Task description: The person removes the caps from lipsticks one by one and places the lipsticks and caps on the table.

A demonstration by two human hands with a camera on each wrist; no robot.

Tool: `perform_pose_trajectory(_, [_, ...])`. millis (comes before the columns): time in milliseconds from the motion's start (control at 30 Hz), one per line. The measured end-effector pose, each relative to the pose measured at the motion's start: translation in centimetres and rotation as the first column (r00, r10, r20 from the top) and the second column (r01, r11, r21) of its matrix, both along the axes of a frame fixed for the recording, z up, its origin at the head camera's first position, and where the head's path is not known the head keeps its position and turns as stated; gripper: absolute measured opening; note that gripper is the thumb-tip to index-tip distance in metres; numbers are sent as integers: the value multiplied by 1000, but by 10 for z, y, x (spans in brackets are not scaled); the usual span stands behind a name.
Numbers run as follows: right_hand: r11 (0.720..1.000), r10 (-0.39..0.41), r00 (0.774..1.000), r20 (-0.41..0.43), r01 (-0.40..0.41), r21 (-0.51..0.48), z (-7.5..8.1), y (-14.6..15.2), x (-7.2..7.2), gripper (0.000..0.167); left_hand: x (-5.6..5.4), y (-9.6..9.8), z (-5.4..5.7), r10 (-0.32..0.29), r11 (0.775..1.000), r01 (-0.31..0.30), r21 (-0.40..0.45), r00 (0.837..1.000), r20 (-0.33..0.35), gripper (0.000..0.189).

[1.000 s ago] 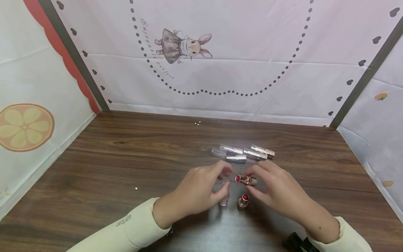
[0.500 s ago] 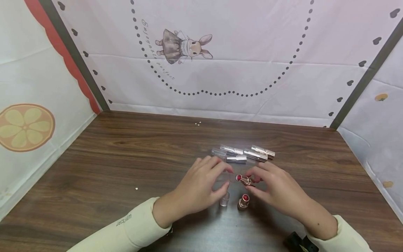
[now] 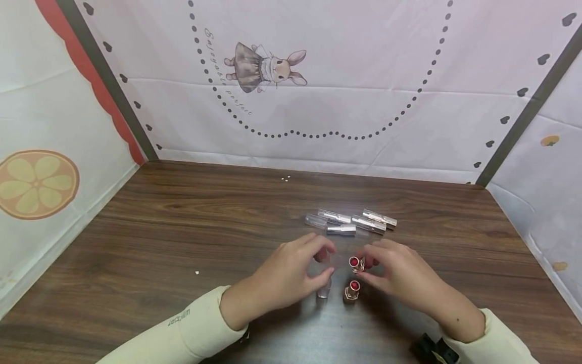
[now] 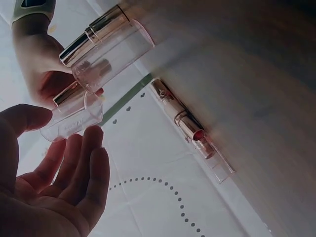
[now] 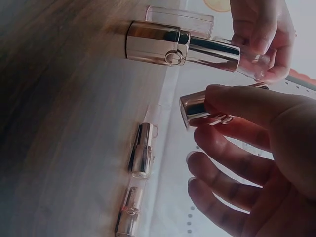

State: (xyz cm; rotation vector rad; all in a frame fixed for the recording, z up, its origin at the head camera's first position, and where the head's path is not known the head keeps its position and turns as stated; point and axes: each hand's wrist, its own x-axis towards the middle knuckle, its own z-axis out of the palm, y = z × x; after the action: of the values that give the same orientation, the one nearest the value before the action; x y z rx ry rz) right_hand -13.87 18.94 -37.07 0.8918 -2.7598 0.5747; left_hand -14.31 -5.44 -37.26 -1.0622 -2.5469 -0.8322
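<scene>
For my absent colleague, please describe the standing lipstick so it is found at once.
On the brown table, look between the left hand and right hand. The gold, red-tipped lipstick stands there untouched; the right hand holds its twin.

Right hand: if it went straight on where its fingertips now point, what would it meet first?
Probably the clear cap in the left hand, across from the held lipstick; depth is hard to judge.
</scene>
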Motion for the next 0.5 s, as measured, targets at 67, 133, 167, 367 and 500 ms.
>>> perform_pose_trajectory(67, [1000, 5, 999, 34, -5, 14, 0, 0, -1, 20, 0, 0, 0, 0, 1000, -1, 7, 1000, 22, 28])
perform_pose_trajectory(133, [1000, 8, 998, 68, -10, 24, 0, 1, -2, 18, 0, 0, 1, 7, 1000, -7, -4, 1000, 14, 27])
perform_pose_trajectory(167, [1000, 9, 996, 85, -12, 29, 1, 1, -2, 18, -1, 0, 1, 11, 1000, -11, -12, 1000, 7, 27])
perform_pose_trajectory(367, [997, 10, 990, 137, -20, 72, -1, 1, -4, 17, -4, -2, 2, 43, 997, -46, -66, 998, -48, 23])
perform_pose_trajectory(500, [996, 12, 988, 154, -26, 87, -4, 1, -6, 16, -5, -3, 2, 59, 995, -63, -83, 997, -53, 24])
